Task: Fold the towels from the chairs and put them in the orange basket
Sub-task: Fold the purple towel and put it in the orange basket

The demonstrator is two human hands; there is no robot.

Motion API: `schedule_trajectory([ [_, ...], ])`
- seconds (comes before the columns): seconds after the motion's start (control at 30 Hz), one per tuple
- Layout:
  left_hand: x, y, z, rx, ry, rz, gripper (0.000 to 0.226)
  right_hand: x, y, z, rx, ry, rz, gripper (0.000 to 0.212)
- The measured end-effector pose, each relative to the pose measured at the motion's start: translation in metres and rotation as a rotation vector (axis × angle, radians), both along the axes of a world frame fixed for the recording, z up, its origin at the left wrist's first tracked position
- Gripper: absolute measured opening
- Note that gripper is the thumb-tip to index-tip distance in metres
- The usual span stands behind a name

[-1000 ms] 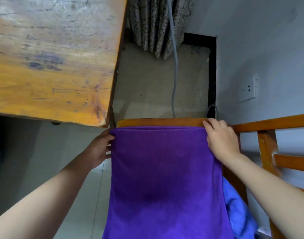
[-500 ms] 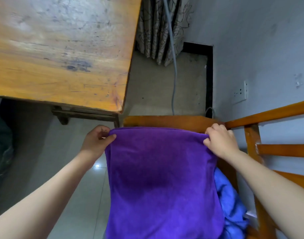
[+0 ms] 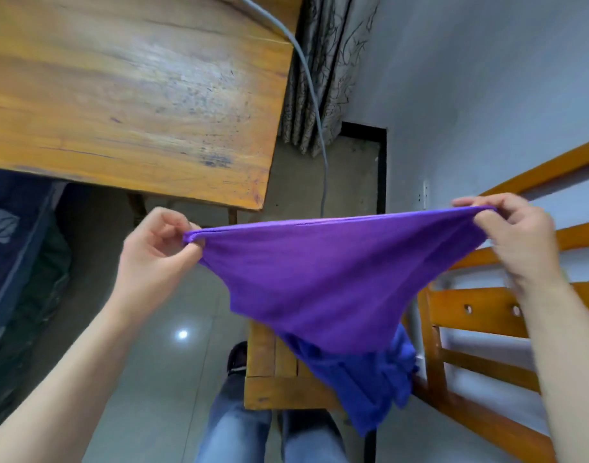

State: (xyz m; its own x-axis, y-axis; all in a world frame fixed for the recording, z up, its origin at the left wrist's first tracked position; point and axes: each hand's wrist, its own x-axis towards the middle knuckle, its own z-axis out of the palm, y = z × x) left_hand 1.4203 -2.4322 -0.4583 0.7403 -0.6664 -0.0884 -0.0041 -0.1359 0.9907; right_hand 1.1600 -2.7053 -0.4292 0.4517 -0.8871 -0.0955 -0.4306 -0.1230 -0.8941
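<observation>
Both top corners of the soft purple cloth towel (image 3: 319, 279) are pinched by the left hand (image 3: 156, 248) and right hand (image 3: 516, 242), which hold it taut in the air above the orange wooden chair (image 3: 269, 372). Folding well likely means keeping that edge level and meeting corner to corner.

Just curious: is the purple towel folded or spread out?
Spread: left hand and right hand pinch the purple towel at its upper ends, top edge taut, rest hanging. Doubled layers: cannot tell.

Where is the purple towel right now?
In the head view, the purple towel hangs mid-frame, held by its top corners between the left hand and the right hand, above the wooden chair.
</observation>
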Motion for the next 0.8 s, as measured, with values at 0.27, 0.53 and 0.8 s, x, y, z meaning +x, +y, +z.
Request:
schedule_trajectory([
  [0.27, -0.001, 0.015, 0.052, -0.197, 0.168, 0.008, 0.065, -0.013, 0.010, 0.069, 0.224, -0.417, 0.049, 0.044],
  [0.53, -0.034, 0.066, -0.038, 0.228, 0.503, -0.043, 0.048, -0.061, 0.055, -0.009, 0.487, -0.083, -0.022, 0.082],
  [0.8, -0.073, 0.113, -0.120, 0.503, 0.645, -0.098, 0.024, -0.099, 0.096, -0.098, 0.685, 0.343, -0.041, 0.015],
])
